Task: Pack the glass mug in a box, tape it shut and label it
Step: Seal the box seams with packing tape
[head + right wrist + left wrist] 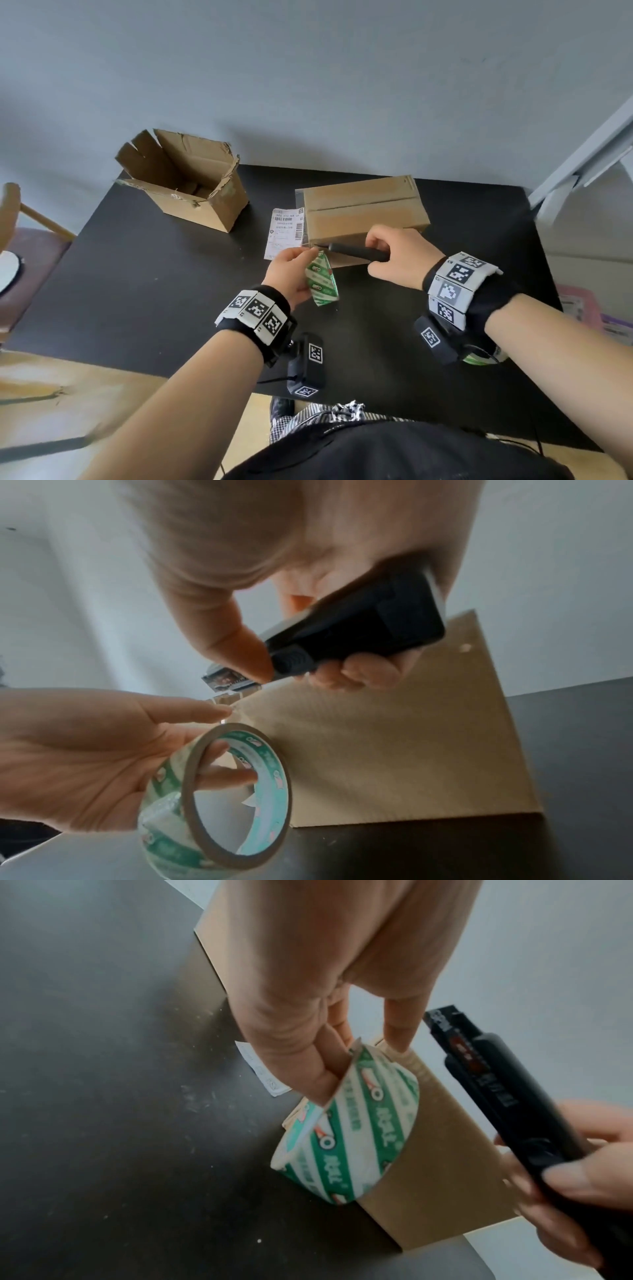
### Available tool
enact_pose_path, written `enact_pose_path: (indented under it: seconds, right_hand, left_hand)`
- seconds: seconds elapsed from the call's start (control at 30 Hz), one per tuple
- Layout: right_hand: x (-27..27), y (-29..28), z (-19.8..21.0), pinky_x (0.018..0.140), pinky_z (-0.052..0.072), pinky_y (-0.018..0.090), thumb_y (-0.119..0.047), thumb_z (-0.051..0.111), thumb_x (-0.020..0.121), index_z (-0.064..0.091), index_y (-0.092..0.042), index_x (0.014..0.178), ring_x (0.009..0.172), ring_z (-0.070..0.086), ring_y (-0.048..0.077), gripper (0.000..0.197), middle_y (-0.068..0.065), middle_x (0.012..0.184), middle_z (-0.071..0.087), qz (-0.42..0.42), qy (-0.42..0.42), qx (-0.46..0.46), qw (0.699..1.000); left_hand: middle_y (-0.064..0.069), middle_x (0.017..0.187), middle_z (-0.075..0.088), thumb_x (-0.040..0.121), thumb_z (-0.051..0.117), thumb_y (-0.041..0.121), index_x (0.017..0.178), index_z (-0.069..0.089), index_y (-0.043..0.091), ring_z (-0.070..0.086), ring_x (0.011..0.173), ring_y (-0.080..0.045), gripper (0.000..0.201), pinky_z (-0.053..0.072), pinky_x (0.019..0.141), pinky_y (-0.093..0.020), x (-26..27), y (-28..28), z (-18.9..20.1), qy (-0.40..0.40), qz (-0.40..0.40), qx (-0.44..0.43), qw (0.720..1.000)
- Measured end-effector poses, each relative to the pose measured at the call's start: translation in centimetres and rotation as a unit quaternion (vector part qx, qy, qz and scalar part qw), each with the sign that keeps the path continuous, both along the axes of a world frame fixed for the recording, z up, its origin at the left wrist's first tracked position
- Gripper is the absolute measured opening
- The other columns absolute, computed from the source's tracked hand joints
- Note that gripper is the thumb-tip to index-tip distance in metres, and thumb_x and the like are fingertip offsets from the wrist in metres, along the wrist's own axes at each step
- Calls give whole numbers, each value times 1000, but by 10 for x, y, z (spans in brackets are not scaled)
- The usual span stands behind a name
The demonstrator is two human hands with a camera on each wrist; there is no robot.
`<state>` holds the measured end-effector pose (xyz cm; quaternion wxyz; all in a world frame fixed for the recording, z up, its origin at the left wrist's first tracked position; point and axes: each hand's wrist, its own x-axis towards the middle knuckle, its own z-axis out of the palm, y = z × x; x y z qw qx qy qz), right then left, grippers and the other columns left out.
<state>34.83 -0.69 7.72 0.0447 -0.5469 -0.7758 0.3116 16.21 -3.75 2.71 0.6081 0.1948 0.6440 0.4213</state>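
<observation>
The black surface (137, 274) carries 2 boxes: an open, torn cardboard box (185, 185) at its far left corner, and a closed box (363, 209) toward the far edge, right of the middle, its top flaps meeting along a seam. The glass mug is not visible; presumably it sits inside the closed box, though that cannot be confirmed. A printed label (284, 233) lies flat on the surface just beside that box's left end, not yet stuck on. The left hand (291, 270) has its fingers hooked through the core of a green-and-white tape roll (349, 1123), holding it against the box's near left corner. The right hand (397, 257) is wrapped around a black utility knife (356, 251), thumb near the slider, its tip pointing at the same corner, close to the left fingertips. The step in hand looks like taping: the strip seems laid and ready to be severed from the roll. The next move calls for a taut strip and a short, controlled cut clear of the left fingers, then pressing the tail down.
</observation>
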Motion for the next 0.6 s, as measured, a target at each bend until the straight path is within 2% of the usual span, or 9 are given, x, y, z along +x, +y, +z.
enact_pose_path:
  seconds: [0.07, 0.17, 0.3, 0.37, 0.43, 0.5, 0.6]
  right_hand:
    - [-4, 2, 2, 79, 52, 37, -25, 64, 80, 53, -26, 96, 85, 59, 20, 19, -1, 91, 62, 16, 5, 10, 1000]
    - [-7, 5, 3, 77, 49, 32, -31, 64, 84, 56, -24, 99, 88, 59, 18, 18, -2, 95, 62, 42, -1, 32, 999]
    - [-11, 11, 6, 74, 43, 28, -34, 61, 86, 59, -22, 106, 90, 57, 18, 24, -2, 95, 57, 61, -28, 48, 997]
    - [-12, 13, 7, 76, 45, 29, -37, 60, 87, 59, -23, 109, 91, 56, 18, 26, -2, 96, 56, 69, -51, 55, 995]
    - [-12, 15, 9, 76, 46, 30, -39, 58, 87, 59, -24, 110, 89, 55, 18, 27, -1, 99, 57, 76, -73, 69, 992]
    - [-12, 17, 12, 72, 44, 28, -40, 57, 88, 60, -24, 110, 87, 54, 17, 27, -1, 100, 59, 86, -90, 85, 989]
    - [-15, 19, 16, 67, 38, 26, -41, 55, 89, 60, -23, 109, 83, 53, 16, 27, -2, 95, 59, 104, -111, 105, 983]
  left_hand:
    - [-9, 86, 66, 94, 56, 20, 93, 54, 13, 68, 67, -19, 7, 58, 62, -34, 1, 0, 1, 12, 16, -1, 1000]
    - [-10, 90, 67, 93, 57, 18, 89, 58, 14, 67, 78, -24, 6, 58, 75, -40, 0, 0, -2, 36, 40, 1, 999]
    - [-10, 83, 68, 91, 59, 17, 78, 59, 12, 65, 71, -21, 14, 57, 78, -38, -1, -1, -6, 56, 64, 1, 996]
    - [-8, 77, 67, 90, 61, 18, 76, 59, 12, 63, 64, -18, 16, 57, 79, -37, -1, -1, -7, 59, 71, 2, 996]
    - [-8, 78, 69, 89, 62, 18, 75, 60, 12, 64, 67, -19, 16, 57, 78, -36, -1, -1, -7, 57, 72, 4, 996]
    - [-8, 79, 69, 89, 62, 18, 76, 62, 13, 65, 69, -19, 15, 57, 76, -35, -2, -1, -8, 62, 68, 6, 996]
    - [-5, 75, 68, 89, 62, 18, 77, 64, 13, 62, 63, -16, 13, 57, 73, -34, -4, 0, -8, 75, 59, 9, 995]
